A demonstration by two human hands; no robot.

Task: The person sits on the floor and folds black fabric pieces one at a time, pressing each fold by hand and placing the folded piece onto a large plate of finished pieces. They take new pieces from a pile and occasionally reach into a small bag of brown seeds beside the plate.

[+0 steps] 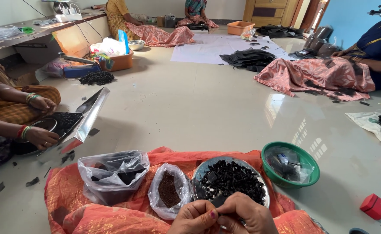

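Small black piece (218, 201) we pinch between our left hand (195, 218) and right hand (247, 215), fingers clenched on it, above the steel plate (265, 195).

— Where do we see our hands?
— Bottom centre of the frame: our left hand (193, 218) and right hand (247, 215) pressed together, fingers curled inward, thumbs meeting in a pinching grip.

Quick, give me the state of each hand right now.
Left hand: fingers closed, pinching a small black piece.
Right hand: fingers closed on the same piece.
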